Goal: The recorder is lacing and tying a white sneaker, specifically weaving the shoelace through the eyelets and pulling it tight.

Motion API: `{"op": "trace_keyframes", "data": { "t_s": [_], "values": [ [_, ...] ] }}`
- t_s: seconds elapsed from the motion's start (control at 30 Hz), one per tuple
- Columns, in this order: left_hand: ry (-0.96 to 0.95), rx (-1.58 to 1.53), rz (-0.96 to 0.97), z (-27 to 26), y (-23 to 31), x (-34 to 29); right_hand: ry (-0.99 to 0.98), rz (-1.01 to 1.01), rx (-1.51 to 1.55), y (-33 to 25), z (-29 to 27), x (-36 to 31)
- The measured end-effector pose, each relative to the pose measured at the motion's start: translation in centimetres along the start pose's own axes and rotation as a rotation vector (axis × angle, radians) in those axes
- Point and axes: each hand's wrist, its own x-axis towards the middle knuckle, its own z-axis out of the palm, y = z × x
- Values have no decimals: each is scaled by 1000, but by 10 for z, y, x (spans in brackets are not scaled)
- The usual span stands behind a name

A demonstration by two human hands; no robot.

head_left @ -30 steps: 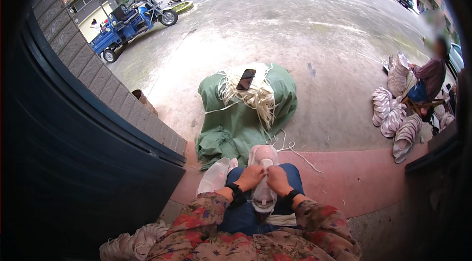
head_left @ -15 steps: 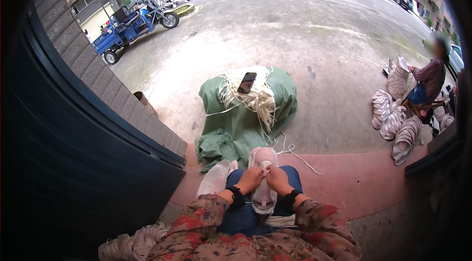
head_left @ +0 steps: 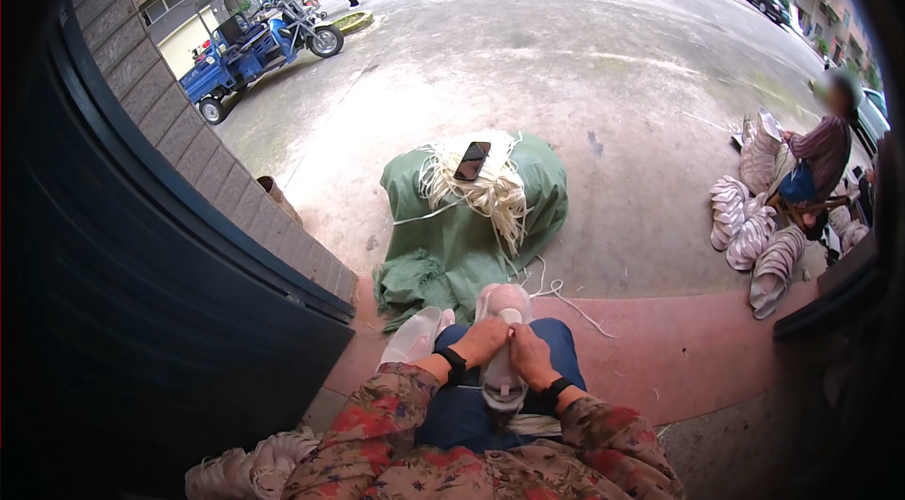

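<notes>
A pale pink and white shoe lies lengthwise over my jeans, toe pointing away from me. Both hands meet over its lacing area, fingers pinched together. My left hand grips from the left side, and my right hand from the right, fingertips almost touching. Whether a lace end is between them is too small to see. Another pale shoe rests beside my left knee. Ahead stands a green cloth-covered mound topped with a bundle of cream shoelaces.
A black phone lies on the laces. Loose laces trail on the floor. Stacked shoes sit at my lower left. A dark door borders the left. At right, a seated person has shoe stacks; a blue three-wheeler is parked outside.
My hands stay pinched over the shoe, with the right hand shifted slightly down and left. The walking person in the distance has moved left.
</notes>
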Motion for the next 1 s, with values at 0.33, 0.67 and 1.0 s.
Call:
{"op": "trace_keyframes", "data": {
  "t_s": [0.33,0.67,1.0],
  "values": [
    [-68,-99,-194,-3,9,2,-5,54,-32,2,8,9],
    [82,-70,-134,17,4,-8,98,171,142,6,7,7],
    [131,211,-24,5,7,-5,-21,213,76,5,9,17]
  ]
}}
